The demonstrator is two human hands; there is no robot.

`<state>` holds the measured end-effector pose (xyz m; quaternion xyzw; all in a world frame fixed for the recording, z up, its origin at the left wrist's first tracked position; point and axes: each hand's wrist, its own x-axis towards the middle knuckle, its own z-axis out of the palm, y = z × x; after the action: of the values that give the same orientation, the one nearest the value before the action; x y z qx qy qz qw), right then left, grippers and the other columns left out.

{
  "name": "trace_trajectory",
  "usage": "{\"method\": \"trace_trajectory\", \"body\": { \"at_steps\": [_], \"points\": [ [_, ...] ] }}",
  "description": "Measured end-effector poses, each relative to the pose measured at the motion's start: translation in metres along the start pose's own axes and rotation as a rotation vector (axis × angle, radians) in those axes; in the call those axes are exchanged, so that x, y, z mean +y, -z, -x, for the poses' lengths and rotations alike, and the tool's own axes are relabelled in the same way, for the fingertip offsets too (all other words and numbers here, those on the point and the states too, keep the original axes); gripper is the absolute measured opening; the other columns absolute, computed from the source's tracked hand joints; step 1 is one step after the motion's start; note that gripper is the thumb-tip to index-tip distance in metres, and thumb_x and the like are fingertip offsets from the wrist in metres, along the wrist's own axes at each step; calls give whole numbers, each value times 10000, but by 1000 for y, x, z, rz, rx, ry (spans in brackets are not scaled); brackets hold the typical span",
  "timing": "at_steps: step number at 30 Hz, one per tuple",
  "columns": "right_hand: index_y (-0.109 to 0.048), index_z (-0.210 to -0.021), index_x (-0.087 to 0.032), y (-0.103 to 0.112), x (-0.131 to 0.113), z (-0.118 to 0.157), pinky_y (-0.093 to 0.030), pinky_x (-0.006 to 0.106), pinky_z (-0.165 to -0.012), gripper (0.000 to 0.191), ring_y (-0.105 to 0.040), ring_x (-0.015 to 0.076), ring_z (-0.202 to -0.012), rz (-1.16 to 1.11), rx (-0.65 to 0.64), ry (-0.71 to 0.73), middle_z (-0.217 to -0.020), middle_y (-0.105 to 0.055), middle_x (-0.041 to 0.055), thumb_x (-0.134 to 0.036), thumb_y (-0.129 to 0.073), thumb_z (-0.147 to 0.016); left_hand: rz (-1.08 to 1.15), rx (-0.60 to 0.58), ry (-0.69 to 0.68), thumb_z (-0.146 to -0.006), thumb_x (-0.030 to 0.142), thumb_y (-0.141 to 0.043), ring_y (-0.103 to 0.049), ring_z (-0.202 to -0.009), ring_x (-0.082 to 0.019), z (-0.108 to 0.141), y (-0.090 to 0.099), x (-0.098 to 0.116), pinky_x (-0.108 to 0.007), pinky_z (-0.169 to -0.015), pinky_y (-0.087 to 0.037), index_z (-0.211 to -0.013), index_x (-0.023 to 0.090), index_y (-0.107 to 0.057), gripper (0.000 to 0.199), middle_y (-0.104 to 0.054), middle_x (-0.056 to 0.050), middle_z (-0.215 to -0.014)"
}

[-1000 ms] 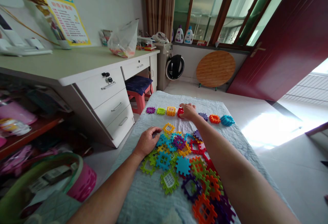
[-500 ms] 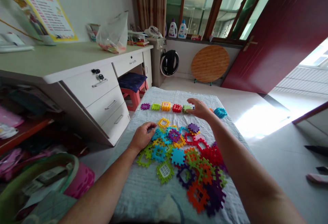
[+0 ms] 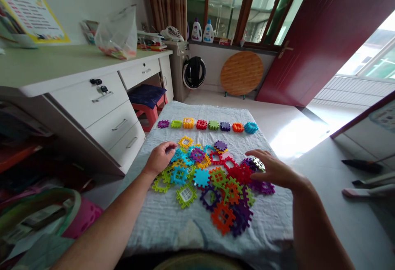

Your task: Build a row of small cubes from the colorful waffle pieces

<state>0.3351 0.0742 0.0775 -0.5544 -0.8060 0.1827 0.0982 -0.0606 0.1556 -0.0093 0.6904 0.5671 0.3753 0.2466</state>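
Observation:
My left hand (image 3: 160,157) rests at the left edge of a loose pile of notched plastic building pieces, its bent fingers beside some blue pieces (image 3: 178,156); it holds nothing I can see. Over the pile's right side is my right hand (image 3: 271,170), thumb and fingers apart, close to red pieces (image 3: 242,173) and a purple piece (image 3: 266,187). The pile also has a solid blue square (image 3: 201,178), a green frame (image 3: 186,195) and an orange piece (image 3: 223,217). Beyond it runs a spaced row of coloured pieces, from a purple one (image 3: 163,124) to a blue stack (image 3: 251,128).
A pale cloth (image 3: 148,216) covers the low table. To the left stand a white desk (image 3: 101,105) and a pink stool with a dark cushion (image 3: 148,97). A round wooden tabletop (image 3: 242,73) leans on the far wall near a red door (image 3: 296,47).
My right hand has come back from the far row to the pile's right side. The row's pieces it covered now show. My left hand stays by the pile. The view has shifted right.

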Motion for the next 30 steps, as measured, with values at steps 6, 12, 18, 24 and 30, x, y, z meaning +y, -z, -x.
{"method": "trace_trajectory", "body": {
  "at_steps": [6, 12, 18, 24, 30],
  "points": [
    [-288, -1437, -349, -32, -53, 43, -353, 534, -1038, 944, -269, 345, -1348, -9, 28, 138, -1472, -317, 77, -544, -728, -625, -52, 39, -82, -777, 314, -514, -612, -956, -214, 0, 3, 6, -341, -933, -462, -949, 181, -638, 250, -666, -54, -991],
    [-248, -1453, -354, -78, -77, 58, -220, 615, -1070, 1066, -154, 401, -1376, 50, 66, 135, -1531, -188, 73, -631, -730, -543, -115, 145, -242, -816, 350, -507, -559, -1035, -219, 3, 9, 21, -340, -998, -408, -966, 178, -623, 257, -608, -59, -1043],
    [-342, -1418, -301, -96, -74, 47, -201, 593, -1077, 896, -204, 373, -1359, 108, 116, 117, -1504, -259, 102, -594, -680, -641, -90, 78, -237, -813, 360, -507, -561, -1019, -221, 4, 2, 18, -350, -984, -414, -943, 181, -624, 250, -612, -58, -1018],
    [-365, -1399, -253, -94, -82, 24, -232, 586, -1045, 737, -310, 357, -1297, 128, 183, 148, -1437, -375, 144, -508, -626, -759, -85, 52, -203, -791, 354, -516, -574, -1001, -225, 4, 0, 15, -355, -964, -429, -935, 186, -626, 248, -623, -60, -1007],
    [-449, -1333, -258, -92, -86, -2, -296, 559, -1000, 605, -384, 349, -1212, 155, 293, 151, -1379, -429, 141, -332, -660, -771, -95, 44, -185, -779, 320, -512, -578, -1002, -222, 4, -2, 12, -353, -961, -435, -943, 187, -626, 240, -628, -62, -1009]
  ]
}}
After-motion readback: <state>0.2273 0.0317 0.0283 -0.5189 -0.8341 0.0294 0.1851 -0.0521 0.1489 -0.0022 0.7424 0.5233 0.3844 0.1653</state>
